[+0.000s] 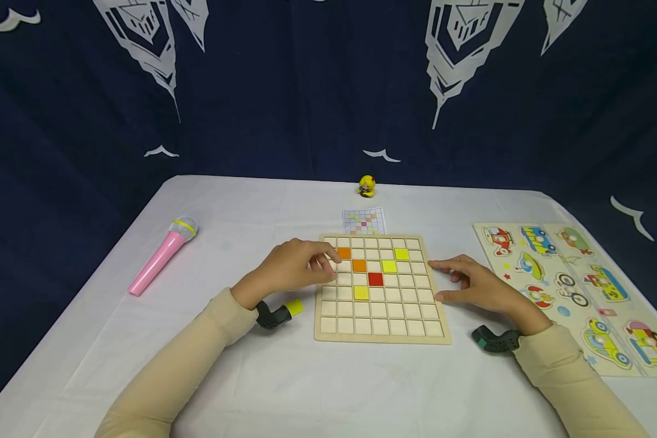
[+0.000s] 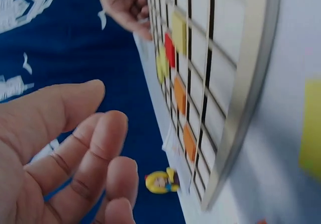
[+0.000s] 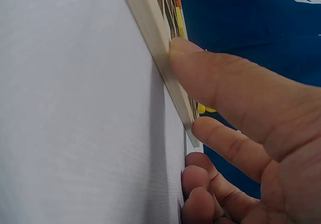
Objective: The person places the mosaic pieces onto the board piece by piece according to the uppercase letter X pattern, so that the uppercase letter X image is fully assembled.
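Wooden and square, the grid board (image 1: 383, 339) lies flat on the white-covered table (image 1: 317, 389), between the person's two hands. Its cells carry six coloured tiles: an upper orange tile (image 1: 344, 253) and a lower orange tile (image 1: 359, 266) run diagonally down towards a red tile (image 1: 375, 279); two yellow tiles (image 1: 395, 260) slant up to the right of the red one, and a single yellow tile (image 1: 361, 293) sits at its lower left.

The left hand (image 1: 292, 266) hovers over the board's left side, its grip released, the fingers loosely bent and the thumb apart from them. The right hand (image 1: 473, 283) has its thumb and index finger against the board's right edge, its other fingers bent underneath; its grip is released too, only touching the wood.

Each wrist wears a dark device, and a yellow piece (image 1: 294, 307) shows beside the left one, partly hidden.

Just behind the board lies a printed card (image 1: 364, 221) with a coloured grid, and behind that stands a small yellow-haired figurine (image 1: 367, 186). A pink toy microphone (image 1: 160, 260) lies well to the left; a vehicle puzzle (image 1: 583, 313) lies to the right, partly behind the right forearm.
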`<state>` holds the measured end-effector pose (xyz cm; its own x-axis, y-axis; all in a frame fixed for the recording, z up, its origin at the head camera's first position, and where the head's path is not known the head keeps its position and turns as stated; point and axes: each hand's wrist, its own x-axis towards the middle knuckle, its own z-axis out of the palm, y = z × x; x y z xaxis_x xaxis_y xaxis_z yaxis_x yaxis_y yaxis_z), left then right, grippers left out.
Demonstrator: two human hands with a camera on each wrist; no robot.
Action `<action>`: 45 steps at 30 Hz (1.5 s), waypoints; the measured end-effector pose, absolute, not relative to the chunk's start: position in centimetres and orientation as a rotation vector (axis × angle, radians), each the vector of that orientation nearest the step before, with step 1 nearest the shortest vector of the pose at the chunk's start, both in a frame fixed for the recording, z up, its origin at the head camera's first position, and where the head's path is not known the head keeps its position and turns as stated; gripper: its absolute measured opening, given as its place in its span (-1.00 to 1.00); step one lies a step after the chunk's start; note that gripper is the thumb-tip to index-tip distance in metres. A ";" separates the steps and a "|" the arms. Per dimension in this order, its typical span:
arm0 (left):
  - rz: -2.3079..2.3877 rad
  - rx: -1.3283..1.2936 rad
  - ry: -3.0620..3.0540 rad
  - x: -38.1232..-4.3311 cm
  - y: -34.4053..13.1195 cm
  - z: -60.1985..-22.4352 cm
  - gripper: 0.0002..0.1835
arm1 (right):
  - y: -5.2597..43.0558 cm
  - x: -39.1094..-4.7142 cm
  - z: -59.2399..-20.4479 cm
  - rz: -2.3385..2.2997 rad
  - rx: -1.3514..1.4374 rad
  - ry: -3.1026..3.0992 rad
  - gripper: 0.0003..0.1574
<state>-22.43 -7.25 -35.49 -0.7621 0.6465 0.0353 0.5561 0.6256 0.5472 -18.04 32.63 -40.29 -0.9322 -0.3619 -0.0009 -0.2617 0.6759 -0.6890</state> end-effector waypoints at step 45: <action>0.824 0.630 2.750 -28.3 -13.6 -39.3 -0.67 | 32.9 -18.1 -40.5 -1.116 -0.535 2.745 -0.15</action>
<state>-28.27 -13.62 -39.33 -0.8886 0.4535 -0.0692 0.3408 0.7535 0.5622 -18.10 32.86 -40.49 -0.9287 -0.3705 0.0128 -0.2744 0.6637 -0.6959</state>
